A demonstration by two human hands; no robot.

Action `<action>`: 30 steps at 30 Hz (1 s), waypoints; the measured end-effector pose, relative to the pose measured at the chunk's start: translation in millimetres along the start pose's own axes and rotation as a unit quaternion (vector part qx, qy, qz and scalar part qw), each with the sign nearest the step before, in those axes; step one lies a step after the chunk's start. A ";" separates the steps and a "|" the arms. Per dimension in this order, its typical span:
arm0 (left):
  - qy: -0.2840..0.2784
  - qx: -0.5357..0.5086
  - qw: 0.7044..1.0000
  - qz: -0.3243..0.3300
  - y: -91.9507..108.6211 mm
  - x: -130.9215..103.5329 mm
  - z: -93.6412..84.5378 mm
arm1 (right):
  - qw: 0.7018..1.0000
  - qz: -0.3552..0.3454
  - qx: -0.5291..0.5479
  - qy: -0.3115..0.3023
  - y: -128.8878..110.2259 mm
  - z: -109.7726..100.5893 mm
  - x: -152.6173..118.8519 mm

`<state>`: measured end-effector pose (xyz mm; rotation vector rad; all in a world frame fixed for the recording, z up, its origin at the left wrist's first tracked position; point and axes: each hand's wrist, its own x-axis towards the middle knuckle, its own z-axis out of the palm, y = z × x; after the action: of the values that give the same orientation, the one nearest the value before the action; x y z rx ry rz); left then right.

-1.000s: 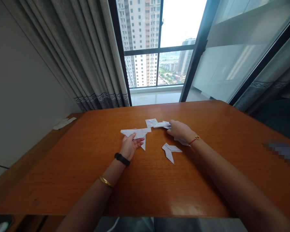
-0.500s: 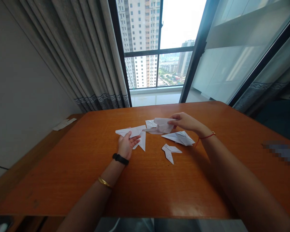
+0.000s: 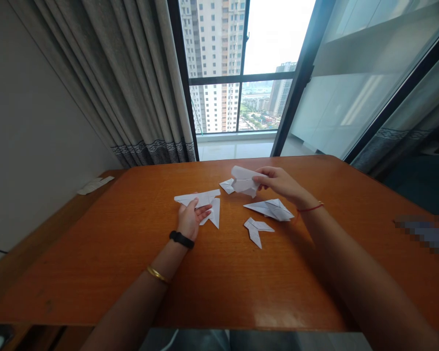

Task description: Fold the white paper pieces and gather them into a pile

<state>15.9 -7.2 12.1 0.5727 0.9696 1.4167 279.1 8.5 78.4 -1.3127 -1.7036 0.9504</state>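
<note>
— How is the winged paper [image 3: 197,199] placed against the fingers of the left hand [image 3: 190,219]?
— It is gripped under the thumb, with the other fingers loosely parted beneath. Whether the pointed flap [image 3: 215,213] belongs to the same sheet cannot be told for certain, as its upper part is covered.
— And at the right hand [image 3: 281,182]?
— A creased sheet [image 3: 243,179] is pinched at its right end between thumb and fingertips, held above the table [image 3: 212,282]; a small folded piece [image 3: 226,186] is partly hidden behind it.
— What has been changed since half a second ago?
— The creased sheet has been raised, and a gap is now seen where the winged paper was met. The dart-shaped paper [image 3: 270,209] and V-shaped paper [image 3: 255,229] have been left lying.
</note>
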 end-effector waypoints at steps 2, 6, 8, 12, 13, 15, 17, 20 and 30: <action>0.005 0.000 1.000 0.005 0.3 0.4 -0.2 | 1.000 0.018 -0.006 -0.003 6.2 23.0 5.6; 0.017 -0.002 1.000 0.017 1.2 2.4 -1.1 | 0.999 -0.013 -0.049 0.005 16.3 52.8 12.7; 0.029 -0.005 0.999 0.025 1.4 3.8 -1.7 | 0.996 -0.025 -0.081 0.000 19.6 52.2 14.5; 0.053 -0.010 0.998 0.035 1.2 6.0 -2.8 | 0.979 0.018 -0.194 0.054 34.8 31.7 19.1; 0.056 -0.011 0.998 0.035 1.2 6.2 -2.9 | 0.969 0.025 -0.238 0.066 41.4 26.5 20.1; 0.061 -0.012 0.997 0.040 1.4 6.2 -2.9 | 0.944 0.022 -0.325 0.052 55.8 20.0 21.2; 0.064 -0.012 0.997 0.050 1.5 5.9 -2.8 | 0.919 -0.005 -0.394 -0.009 68.9 19.2 21.1; 0.060 -0.007 0.997 0.055 1.1 5.8 -3.2 | 0.892 -0.043 -0.441 -0.086 79.7 24.1 20.7; -0.045 0.047 0.997 0.033 -7.6 5.4 -4.6 | 0.931 -0.016 -0.362 0.038 37.5 -5.8 19.8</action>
<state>15.6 -3.9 2.2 0.7392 0.9563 1.3967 296.0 35.6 49.9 -1.7380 -2.0965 0.2229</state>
